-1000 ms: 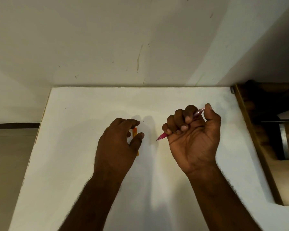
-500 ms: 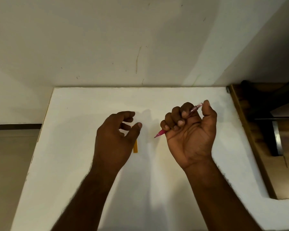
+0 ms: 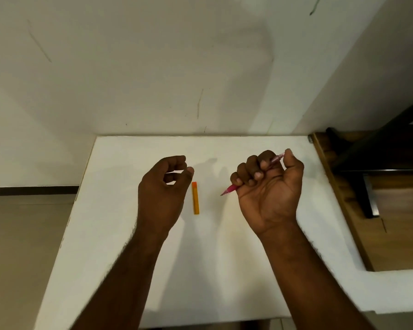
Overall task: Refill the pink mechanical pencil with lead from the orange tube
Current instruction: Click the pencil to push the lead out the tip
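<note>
The orange lead tube (image 3: 195, 197) lies flat on the white table (image 3: 224, 270), its darker cap end pointing away from me. My left hand (image 3: 163, 189) hovers just left of the tube, fingers loosely curled and apart, holding nothing. My right hand (image 3: 268, 189) is closed in a fist around the pink mechanical pencil (image 3: 231, 188). The pencil's tip points down-left toward the tube, and its top end sticks out beside my thumb.
The white table meets a pale wall at its far edge. A dark wooden piece of furniture (image 3: 379, 210) with a black metal bar stands along the table's right side. The floor shows past the table's left edge.
My left hand let go of the orange tube and drew back to the left, leaving the tube lying fully exposed on the table. The right hand kept its grip on the pencil.
</note>
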{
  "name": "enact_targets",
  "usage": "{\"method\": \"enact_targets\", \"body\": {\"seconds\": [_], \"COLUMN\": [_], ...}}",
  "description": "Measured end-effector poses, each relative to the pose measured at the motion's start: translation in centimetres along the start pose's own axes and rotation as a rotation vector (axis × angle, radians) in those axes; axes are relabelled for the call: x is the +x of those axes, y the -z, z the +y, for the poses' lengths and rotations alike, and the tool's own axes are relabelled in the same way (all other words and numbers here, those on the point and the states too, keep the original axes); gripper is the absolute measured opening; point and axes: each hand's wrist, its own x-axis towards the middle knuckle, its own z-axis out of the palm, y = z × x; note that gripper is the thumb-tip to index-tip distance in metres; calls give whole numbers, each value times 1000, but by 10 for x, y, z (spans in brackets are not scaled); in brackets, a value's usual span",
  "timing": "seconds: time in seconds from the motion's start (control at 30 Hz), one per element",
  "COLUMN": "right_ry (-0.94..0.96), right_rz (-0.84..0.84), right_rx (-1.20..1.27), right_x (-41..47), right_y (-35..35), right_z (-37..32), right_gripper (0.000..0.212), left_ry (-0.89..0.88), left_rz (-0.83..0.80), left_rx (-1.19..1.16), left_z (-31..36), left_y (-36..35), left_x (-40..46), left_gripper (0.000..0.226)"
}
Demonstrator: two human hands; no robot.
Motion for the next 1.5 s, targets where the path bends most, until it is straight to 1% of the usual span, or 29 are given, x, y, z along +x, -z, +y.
{"method": "enact_targets", "body": {"seconds": [0.1,0.2,0.33,0.5,0.6,0.73,0.97,1.13,1.27,1.37,1.5], "right_ry": [13,13,30,64,50,55,-18,25,-11,4,31], "right_rz": [11,28,4,29,25,28,-57,-31,-23,-30,-81], "right_rx": [-27,-13,17,13,13,-7,-40,-62,-67,-116,-233], "right_x": [-5,-3,-2,-6,-4,-1,-5,9,11,11,8], "right_y": [3,4,-1,-3,-5,-13,-19,-24,-21,-24,-30], "right_z": [-4,-6,-8,-12,-18,-22,-11,-9,-7,-6,-9], "right_gripper": [47,43,50,47,52,44,49,41,47,47,51], "left_ry": [39,11,-21,-16,11,2,-50,-20,-44,-33,-27], "left_rz": [26,25,28,6,13,18,-9,19,28,36,45], "left_rx": [-84,-49,-42,-64,-103,-140,-121,-157,-135,-122,-129], "left_z": [5,7,15,17,18,25,26,26,27,26,28], "left_y": [-2,-2,-2,-9,-13,-17,-13,-11,-11,-10,-12], "left_x": [-1,-5,-11,-15,-11,-10,-16,-10,-14,-13,-11], "left_gripper": [20,18,16,15,15,15,18,16,16,16,15]}}
